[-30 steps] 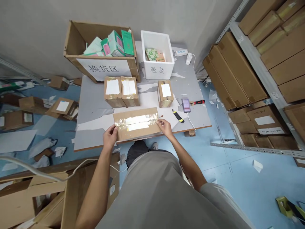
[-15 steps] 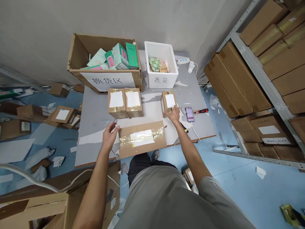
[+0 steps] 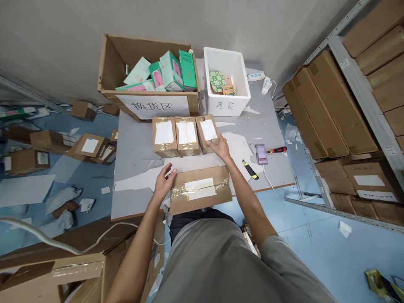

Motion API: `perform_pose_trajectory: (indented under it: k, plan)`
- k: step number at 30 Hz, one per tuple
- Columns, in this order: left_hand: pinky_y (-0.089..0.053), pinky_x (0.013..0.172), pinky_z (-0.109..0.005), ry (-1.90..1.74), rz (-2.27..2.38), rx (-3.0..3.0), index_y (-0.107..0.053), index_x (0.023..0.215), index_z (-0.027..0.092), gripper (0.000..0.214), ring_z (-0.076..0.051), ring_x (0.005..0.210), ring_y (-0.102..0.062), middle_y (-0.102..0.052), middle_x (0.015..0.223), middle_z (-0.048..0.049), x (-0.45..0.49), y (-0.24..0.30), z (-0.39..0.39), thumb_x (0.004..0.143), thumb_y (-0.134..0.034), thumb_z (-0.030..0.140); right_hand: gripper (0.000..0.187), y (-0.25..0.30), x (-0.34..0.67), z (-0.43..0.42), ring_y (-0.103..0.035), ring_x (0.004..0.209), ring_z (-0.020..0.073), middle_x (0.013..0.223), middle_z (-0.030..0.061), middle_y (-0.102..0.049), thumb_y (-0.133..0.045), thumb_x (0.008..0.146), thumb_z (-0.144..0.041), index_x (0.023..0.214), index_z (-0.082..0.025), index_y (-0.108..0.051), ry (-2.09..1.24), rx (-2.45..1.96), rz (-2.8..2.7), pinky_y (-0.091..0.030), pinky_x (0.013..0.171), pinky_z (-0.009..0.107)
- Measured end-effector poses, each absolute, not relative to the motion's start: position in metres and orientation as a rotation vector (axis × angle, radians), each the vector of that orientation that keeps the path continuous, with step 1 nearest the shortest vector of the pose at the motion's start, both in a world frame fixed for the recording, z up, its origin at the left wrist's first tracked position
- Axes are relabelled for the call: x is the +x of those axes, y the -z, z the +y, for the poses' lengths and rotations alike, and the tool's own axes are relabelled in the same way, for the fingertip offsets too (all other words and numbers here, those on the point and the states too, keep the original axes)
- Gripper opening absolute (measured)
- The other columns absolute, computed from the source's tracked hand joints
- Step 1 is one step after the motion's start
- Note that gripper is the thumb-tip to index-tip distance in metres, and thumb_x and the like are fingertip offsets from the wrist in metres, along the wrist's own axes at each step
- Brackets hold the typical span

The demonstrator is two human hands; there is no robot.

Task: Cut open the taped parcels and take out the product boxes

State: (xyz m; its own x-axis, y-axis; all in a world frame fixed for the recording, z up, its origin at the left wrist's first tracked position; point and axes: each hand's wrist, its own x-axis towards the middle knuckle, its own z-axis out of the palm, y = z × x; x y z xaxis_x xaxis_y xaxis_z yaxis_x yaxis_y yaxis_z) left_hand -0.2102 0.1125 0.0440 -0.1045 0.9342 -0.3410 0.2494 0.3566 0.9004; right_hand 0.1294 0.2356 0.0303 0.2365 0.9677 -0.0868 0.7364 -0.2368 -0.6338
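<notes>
The right hand (image 3: 220, 147) presses on a small carton (image 3: 207, 131), thumb and fingers spread around its near right corner; whether they grip I cannot tell. Two labelled cartons (image 3: 187, 135) stand left of that hand. The left hand (image 3: 165, 180), fingers apart, hovers beside the long carton (image 3: 200, 190) to its right.

Wall (image 3: 268, 25): soft, even light
Tape (image 3: 220, 187): glinting, nearside of right hand (image 3: 221, 148)
Phone (image 3: 261, 154): pixelated, right of grip
Shelf (image 3: 366, 99): stretched, farther right

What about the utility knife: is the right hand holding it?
No, the right hand touches a small labelled carton; the utility knife lies on the table.
</notes>
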Motion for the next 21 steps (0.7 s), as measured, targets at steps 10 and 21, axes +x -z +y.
perform_pose_trajectory:
  k: [10, 21]
  plan:
    - [-0.039, 0.147, -0.057, -0.945, 1.581, 0.873, -0.042, 0.187, 0.026, 0.116, -0.042, 0.182, -0.037, -0.042, 0.192, -0.0234, -0.202, -0.020, 0.022, 0.094, -0.083, 0.082, 0.079, -0.028, 0.275, 0.098, -0.069, 0.140, 0.0406, 0.150, 0.0310, -0.069, -0.075, 0.090, -0.015, 0.167, -0.003, -0.060, -0.833, -2.826, -1.256, -0.056, 0.121, 0.049]
    - [-0.020, 0.153, -0.053, -0.987, 1.416, 1.079, -0.040, 0.189, 0.027, 0.097, -0.037, 0.185, -0.032, -0.036, 0.197, -0.0138, -0.165, -0.025, 0.006, 0.106, -0.077, 0.060, 0.081, -0.009, 0.275, 0.014, -0.076, 0.129, 0.0331, 0.139, 0.0195, -0.079, -0.073, 0.097, -0.026, 0.174, -0.010, -0.057, -0.818, -2.723, -1.360, -0.058, 0.119, 0.044]
